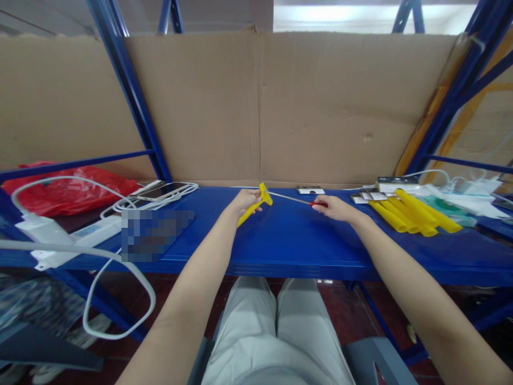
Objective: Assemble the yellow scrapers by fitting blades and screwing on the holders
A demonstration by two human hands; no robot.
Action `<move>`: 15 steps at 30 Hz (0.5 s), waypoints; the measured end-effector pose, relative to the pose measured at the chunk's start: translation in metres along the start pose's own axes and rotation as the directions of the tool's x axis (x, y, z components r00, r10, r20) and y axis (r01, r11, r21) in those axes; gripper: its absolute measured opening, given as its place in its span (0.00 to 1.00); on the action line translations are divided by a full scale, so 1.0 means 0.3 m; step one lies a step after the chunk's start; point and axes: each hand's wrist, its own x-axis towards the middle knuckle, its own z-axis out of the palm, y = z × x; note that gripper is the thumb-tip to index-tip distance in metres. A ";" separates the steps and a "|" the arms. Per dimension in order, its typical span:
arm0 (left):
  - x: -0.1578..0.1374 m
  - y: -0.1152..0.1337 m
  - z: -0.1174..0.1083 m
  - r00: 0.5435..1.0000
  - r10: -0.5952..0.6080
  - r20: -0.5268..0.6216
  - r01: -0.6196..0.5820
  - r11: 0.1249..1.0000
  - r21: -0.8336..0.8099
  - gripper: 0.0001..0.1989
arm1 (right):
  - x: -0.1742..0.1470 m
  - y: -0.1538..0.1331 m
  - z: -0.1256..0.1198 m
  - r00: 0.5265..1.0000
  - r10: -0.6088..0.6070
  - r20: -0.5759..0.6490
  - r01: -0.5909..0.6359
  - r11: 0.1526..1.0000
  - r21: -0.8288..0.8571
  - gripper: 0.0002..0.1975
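Observation:
My left hand (247, 200) is closed around a yellow T-shaped tool (265, 194), perhaps a scraper, whose handle slants down and left below the fingers. In my right hand (331, 207) is a screwdriver (290, 198) with a red handle and a long thin metal shaft. The shaft points left, and its tip meets the head of the yellow tool. Whether the tip sits in a screw there is too small to tell. Both hands are above the blue tabletop (304, 240), close to its far side.
Several yellow tubes (404, 211) lie at the right beside small black-and-white packages (364, 197). A similar package (310, 190) is near the back edge. At the left are a white power strip (80, 240), cables, a phone (164, 191) and a red plastic bag (80, 187). Cardboard (320, 107) walls the back.

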 end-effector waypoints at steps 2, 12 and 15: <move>-0.002 0.001 0.001 1.000 0.000 -0.004 0.000 1.000 0.000 0.23 | 0.000 0.000 0.000 1.000 0.002 0.001 -0.002 1.000 -0.001 0.11; -0.007 0.005 -0.001 1.000 -0.011 -0.003 0.011 1.000 -0.002 0.23 | -0.001 0.000 0.002 1.000 0.006 0.007 -0.006 1.000 0.009 0.10; -0.007 0.005 -0.003 1.000 -0.014 -0.008 0.014 1.000 -0.010 0.23 | -0.002 0.000 0.000 1.000 0.004 0.006 -0.004 1.000 0.010 0.11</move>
